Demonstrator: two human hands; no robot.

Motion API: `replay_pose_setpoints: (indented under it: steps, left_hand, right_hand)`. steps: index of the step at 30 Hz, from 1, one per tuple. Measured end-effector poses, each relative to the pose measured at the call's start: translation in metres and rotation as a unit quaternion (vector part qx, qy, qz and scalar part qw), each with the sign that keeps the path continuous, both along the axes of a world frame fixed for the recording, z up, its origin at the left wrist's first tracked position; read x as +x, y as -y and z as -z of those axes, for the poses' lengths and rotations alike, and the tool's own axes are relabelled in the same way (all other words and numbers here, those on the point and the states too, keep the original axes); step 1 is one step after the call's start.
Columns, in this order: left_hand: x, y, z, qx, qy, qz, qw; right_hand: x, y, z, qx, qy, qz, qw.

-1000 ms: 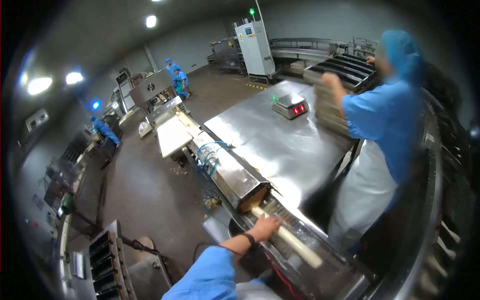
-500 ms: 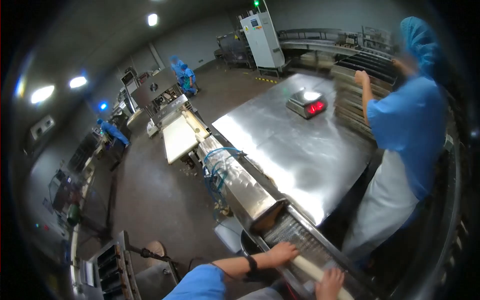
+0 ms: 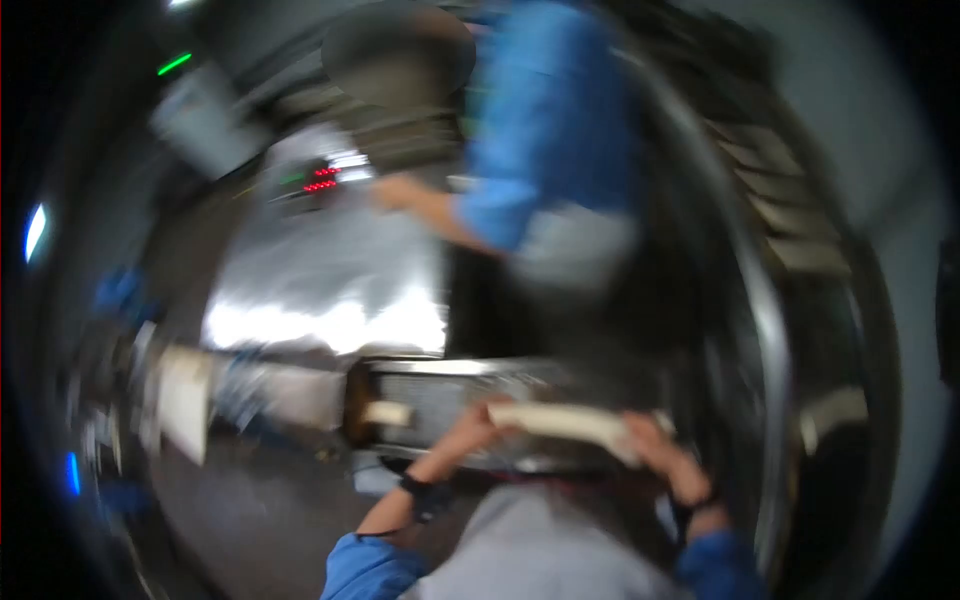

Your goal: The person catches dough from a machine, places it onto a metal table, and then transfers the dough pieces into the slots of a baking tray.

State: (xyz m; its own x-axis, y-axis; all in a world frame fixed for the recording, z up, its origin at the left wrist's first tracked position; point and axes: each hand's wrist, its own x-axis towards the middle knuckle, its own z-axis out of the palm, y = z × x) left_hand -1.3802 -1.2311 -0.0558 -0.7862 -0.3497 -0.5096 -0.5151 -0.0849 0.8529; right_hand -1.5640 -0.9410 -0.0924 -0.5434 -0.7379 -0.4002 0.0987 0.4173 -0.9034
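Note:
A long pale roll, perhaps dough [image 3: 565, 422], spans the space between my two hands above the near side of a metal conveyor [image 3: 430, 388]. Its left end is in my left hand [image 3: 482, 424], with the fingers closed round it. My right hand [image 3: 650, 440] grips the other end. Both hands are blurred by motion. A short pale piece [image 3: 388, 413] lies on the conveyor to the left, beside the opening of a metal housing [image 3: 300, 395].
Beyond the conveyor stands a shiny metal table [image 3: 330, 260] bearing a device with a red display [image 3: 320, 180]. A co-worker in blue [image 3: 550, 120] reaches over its right side. A curved metal rail [image 3: 765, 320] runs along the right.
The view has swung to the right. The roll, earlier lying on the conveyor under my hands, is now held between them. A short pale piece now shows near the housing, and the co-worker's arm extends over the table.

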Motion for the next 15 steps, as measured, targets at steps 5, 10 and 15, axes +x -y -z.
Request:
replay_pose_setpoints:
  steps: [5, 10, 15]
  left_hand:
    - [-0.056, -0.057, -0.018, 0.085, -0.078, 0.054, 0.992]
    - [-0.073, -0.086, -0.017, 0.051, -0.044, 0.121, 0.990]
    - [-0.045, -0.093, 0.002, 0.056, -0.010, 0.053, 0.997]
  right_hand:
    - [-0.039, -0.125, -0.150, -0.302, 0.135, 0.244, 0.912]
    - [-0.081, -0.226, -0.201, -0.433, -0.033, 0.490, 0.756]
    - [-0.141, -0.294, -0.128, -0.428, 0.096, 0.704, 0.558]
